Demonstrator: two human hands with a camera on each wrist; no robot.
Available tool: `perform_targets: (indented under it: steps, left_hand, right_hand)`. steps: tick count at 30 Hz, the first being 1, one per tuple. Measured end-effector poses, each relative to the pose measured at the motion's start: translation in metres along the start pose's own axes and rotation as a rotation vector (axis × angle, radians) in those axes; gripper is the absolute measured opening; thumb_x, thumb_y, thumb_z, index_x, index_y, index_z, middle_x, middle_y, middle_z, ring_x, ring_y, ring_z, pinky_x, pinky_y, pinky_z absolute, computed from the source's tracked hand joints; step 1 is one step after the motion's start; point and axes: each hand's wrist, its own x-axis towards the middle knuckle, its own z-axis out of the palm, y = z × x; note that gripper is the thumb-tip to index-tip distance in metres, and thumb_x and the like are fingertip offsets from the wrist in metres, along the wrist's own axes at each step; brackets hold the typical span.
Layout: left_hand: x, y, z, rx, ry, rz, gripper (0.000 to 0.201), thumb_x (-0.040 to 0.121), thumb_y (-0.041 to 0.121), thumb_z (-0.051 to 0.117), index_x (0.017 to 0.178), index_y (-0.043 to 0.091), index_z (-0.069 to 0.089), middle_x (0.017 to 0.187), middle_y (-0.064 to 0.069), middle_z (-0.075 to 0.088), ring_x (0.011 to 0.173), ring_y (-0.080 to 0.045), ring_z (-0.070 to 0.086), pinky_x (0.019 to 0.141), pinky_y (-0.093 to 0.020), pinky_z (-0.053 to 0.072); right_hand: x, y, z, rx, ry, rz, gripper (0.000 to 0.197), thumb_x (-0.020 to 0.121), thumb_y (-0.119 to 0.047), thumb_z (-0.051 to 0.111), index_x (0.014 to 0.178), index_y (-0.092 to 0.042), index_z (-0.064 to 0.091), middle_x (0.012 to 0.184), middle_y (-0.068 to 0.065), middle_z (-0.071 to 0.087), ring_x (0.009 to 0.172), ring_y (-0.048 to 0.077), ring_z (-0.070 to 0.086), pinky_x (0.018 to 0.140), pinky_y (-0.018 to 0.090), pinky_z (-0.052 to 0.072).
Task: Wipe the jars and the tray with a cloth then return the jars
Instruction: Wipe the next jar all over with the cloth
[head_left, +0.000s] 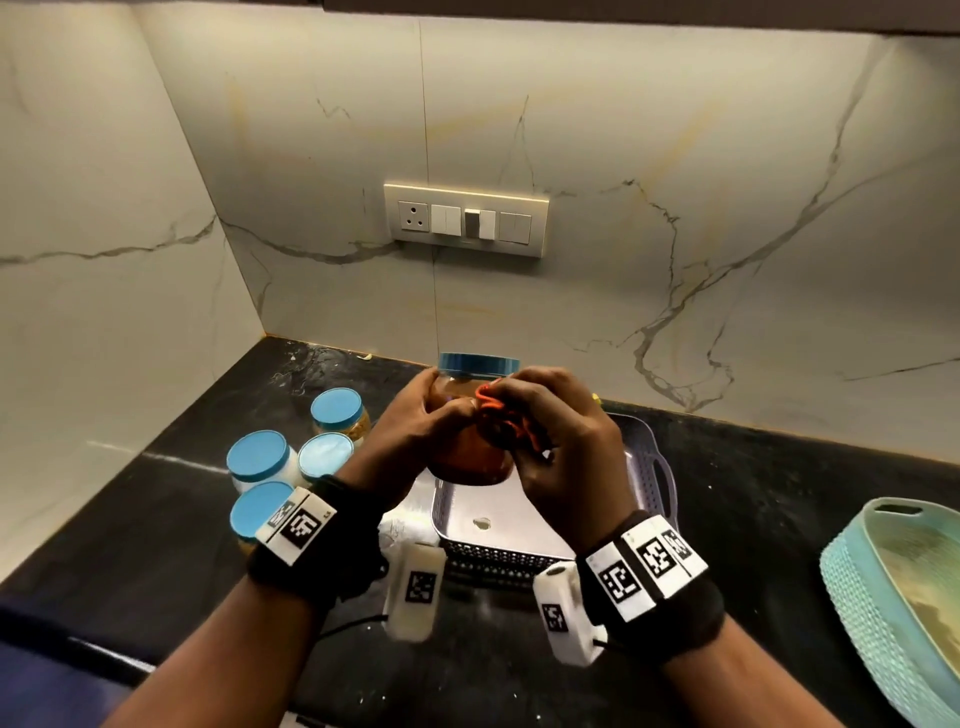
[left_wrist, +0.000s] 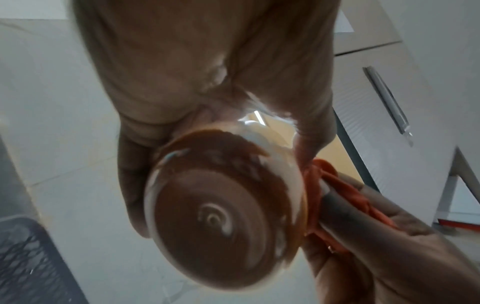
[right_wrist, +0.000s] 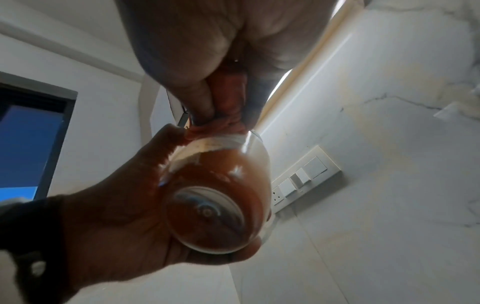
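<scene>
My left hand (head_left: 415, 421) holds the brown jar (head_left: 470, 457) up, mid-picture, above the tray (head_left: 652, 457). My right hand (head_left: 561, 441) squeezes the orange cloth (head_left: 506, 415) against it. I should rub all around, holding tight.

The head view looks forward and down over the dark surface (head_left: 727, 519) toward the marble wall. Both wrist views look steeply upward, very close beneath the held jar (left_wrist: 223, 207); all three share it.

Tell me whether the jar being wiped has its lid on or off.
On. The blue lid sits atop the jar, which the left hand grips while the right hand presses the orange cloth against it.
</scene>
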Motion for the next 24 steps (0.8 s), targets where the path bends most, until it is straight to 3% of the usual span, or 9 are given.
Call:
perform_targets:
  steps: [3, 6, 9, 11, 13, 15, 19, 22, 24]
  left_hand:
    - [-0.005, -0.007, 0.000, -0.086, 0.016, -0.027, 0.080, 0.065, 0.038, 0.078, 0.136, 0.011, 0.052, 0.128, -0.017, 0.067, 0.117, -0.031, 0.068, 0.090, -0.039, 0.060]
    - [-0.009, -0.016, -0.003, -0.152, 0.010, -0.072, 0.080, 0.066, 0.034, 0.078, 0.137, 0.012, 0.051, 0.129, -0.016, 0.067, 0.117, -0.032, 0.068, 0.087, -0.040, 0.060]
    - [-0.013, -0.023, -0.006, -0.172, -0.031, -0.116, 0.080, 0.065, 0.033, 0.082, 0.137, 0.016, 0.051, 0.127, -0.011, 0.070, 0.120, -0.032, 0.066, 0.088, -0.041, 0.059]
    - [-0.014, -0.024, -0.007, -0.159, -0.070, -0.139, 0.088, 0.061, 0.042, 0.092, 0.136, 0.017, 0.053, 0.126, -0.010, 0.071, 0.120, -0.031, 0.067, 0.089, -0.040, 0.059]
    - [-0.013, -0.021, -0.005, -0.137, -0.071, -0.140, 0.093, 0.058, 0.055, 0.093, 0.134, 0.017, 0.056, 0.125, -0.009, 0.072, 0.119, -0.029, 0.068, 0.089, -0.039, 0.059]
    - [-0.012, -0.018, -0.006, -0.097, -0.011, -0.122, 0.088, 0.058, 0.053, 0.093, 0.130, 0.016, 0.060, 0.122, -0.009, 0.073, 0.116, -0.028, 0.069, 0.088, -0.036, 0.060]
    - [-0.015, -0.016, -0.010, 0.003, 0.105, -0.078, 0.048, 0.075, 0.030, 0.081, 0.119, 0.016, 0.065, 0.108, -0.002, 0.078, 0.104, -0.021, 0.074, 0.081, -0.029, 0.060]
    - [-0.026, -0.011, -0.025, 0.083, 0.138, -0.114, 0.066, 0.067, 0.037, 0.083, 0.124, 0.013, 0.060, 0.112, -0.004, 0.076, 0.105, -0.020, 0.073, 0.080, -0.028, 0.060]
    - [-0.037, -0.006, -0.039, 0.236, 0.153, -0.145, 0.066, 0.071, 0.033, 0.086, 0.127, 0.013, 0.057, 0.116, -0.002, 0.072, 0.106, -0.016, 0.071, 0.083, -0.027, 0.060]
  right_hand:
    - [0.000, 0.005, -0.001, 0.058, 0.006, 0.016, 0.034, 0.078, -0.003, 0.080, 0.109, -0.012, 0.074, 0.110, 0.003, 0.065, 0.103, 0.013, 0.062, 0.089, 0.019, 0.050]
    - [-0.002, 0.013, 0.000, 0.115, -0.017, 0.109, 0.032, 0.078, -0.003, 0.079, 0.108, -0.012, 0.074, 0.107, -0.001, 0.067, 0.101, 0.005, 0.060, 0.088, 0.013, 0.048]
    - [-0.010, 0.019, 0.004, 0.186, -0.051, 0.213, 0.033, 0.078, 0.002, 0.075, 0.108, -0.013, 0.073, 0.105, -0.003, 0.068, 0.100, 0.005, 0.063, 0.088, 0.021, 0.054]
    - [-0.015, 0.022, 0.005, 0.213, -0.055, 0.249, 0.032, 0.079, 0.001, 0.075, 0.107, -0.014, 0.072, 0.104, -0.004, 0.069, 0.100, 0.007, 0.065, 0.087, 0.023, 0.055]
    - [-0.017, 0.023, 0.007, 0.206, -0.074, 0.245, 0.035, 0.078, 0.002, 0.076, 0.108, -0.015, 0.071, 0.104, -0.005, 0.069, 0.101, 0.005, 0.064, 0.087, 0.021, 0.054]
    - [-0.018, 0.024, 0.011, 0.210, -0.094, 0.237, 0.038, 0.076, 0.005, 0.075, 0.108, -0.015, 0.070, 0.104, -0.004, 0.068, 0.101, 0.004, 0.063, 0.088, 0.020, 0.054]
    - [-0.019, 0.028, 0.019, 0.300, -0.112, 0.304, 0.031, 0.080, -0.005, 0.070, 0.108, -0.016, 0.071, 0.104, -0.003, 0.070, 0.101, 0.010, 0.066, 0.086, 0.034, 0.058]
    - [-0.023, 0.039, 0.029, 0.317, -0.173, 0.338, 0.028, 0.080, -0.016, 0.070, 0.107, -0.020, 0.071, 0.103, -0.004, 0.071, 0.097, 0.013, 0.068, 0.082, 0.040, 0.059]
    - [-0.029, 0.046, 0.039, 0.331, -0.219, 0.368, 0.026, 0.080, -0.021, 0.073, 0.105, -0.026, 0.070, 0.101, -0.004, 0.071, 0.093, 0.017, 0.070, 0.079, 0.044, 0.059]
